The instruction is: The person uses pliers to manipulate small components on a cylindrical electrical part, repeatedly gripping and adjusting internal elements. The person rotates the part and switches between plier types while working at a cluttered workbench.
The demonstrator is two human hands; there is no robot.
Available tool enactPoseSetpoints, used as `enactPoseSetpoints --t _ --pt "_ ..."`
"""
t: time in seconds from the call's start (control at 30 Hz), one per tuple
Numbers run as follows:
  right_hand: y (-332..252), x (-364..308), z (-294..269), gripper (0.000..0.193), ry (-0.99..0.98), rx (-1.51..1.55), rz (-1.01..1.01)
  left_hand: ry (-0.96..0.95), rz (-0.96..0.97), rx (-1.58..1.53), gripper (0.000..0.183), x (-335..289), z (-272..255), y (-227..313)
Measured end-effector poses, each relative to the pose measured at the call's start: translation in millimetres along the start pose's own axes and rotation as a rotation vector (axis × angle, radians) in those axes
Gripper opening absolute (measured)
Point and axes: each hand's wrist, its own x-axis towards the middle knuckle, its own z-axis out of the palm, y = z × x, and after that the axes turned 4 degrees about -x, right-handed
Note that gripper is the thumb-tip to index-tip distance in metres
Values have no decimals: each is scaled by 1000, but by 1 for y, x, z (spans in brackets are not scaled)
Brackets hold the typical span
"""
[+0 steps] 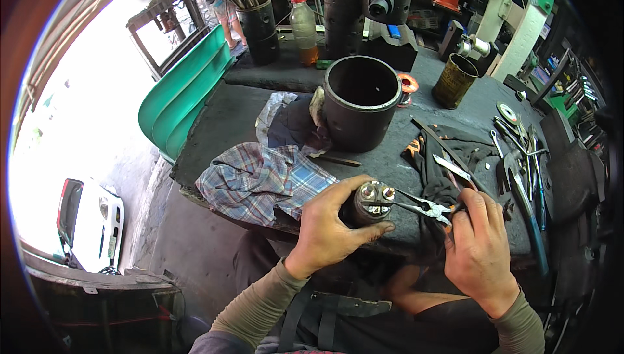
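Observation:
My left hand (328, 224) is wrapped round a dark cylinder that looks like a starter solenoid (374, 208), held at the bench's front edge. Its end faces up and carries two bright round studs and smaller metal parts. In my right hand (479, 250) is a pair of long-nose pliers (431, 209), gripped by the handles. Their slim jaws point left and reach the solenoid's top, near the studs; whether they pinch anything there is too small to tell. A crumpled plaid cloth (250, 182) lies left of the solenoid.
On the dark bench (214, 117) stand a wide black metal cylinder (361, 117), a solder spool (407, 86), a rusty can (454, 81) and a bottle (303, 29). Several hand tools (523, 159) lie at the right. A green sheet (185, 94) borders the left side.

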Motion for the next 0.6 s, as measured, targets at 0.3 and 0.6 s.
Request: enactPoseSetpoints --t 0.3,0.6 --pt "-29 -2 -19 28 -173 -118 89 74 86 84 71 1 9 -1" --pt "-43 5 -29 21 -234 -205 68 112 179 144 71 1 10 -5"
